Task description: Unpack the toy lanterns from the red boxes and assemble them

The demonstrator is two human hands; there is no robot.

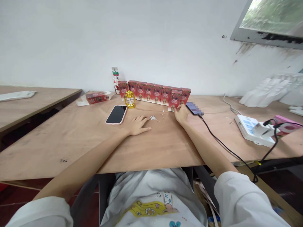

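Observation:
My left hand (139, 125) lies flat on the wooden table (71, 135), fingers stretched out, just left of a small silver trinket with a thin wire (156, 118). My right hand (181, 113) reaches to the front red box (174, 100) at the right end of a row of several red boxes (149, 92), fingers curled against it. A small gold lantern (130, 99) stands before the row. A phone in a pink case (116, 114) lies face up left of my left hand.
An opened red box (97, 97) lies on its side at the back left, a slim carton (115, 80) against the wall. A second phone (194, 108) with a black cable (220, 142) lies right of my hand. A white power strip (251, 129) and pink box (287, 124) sit at right.

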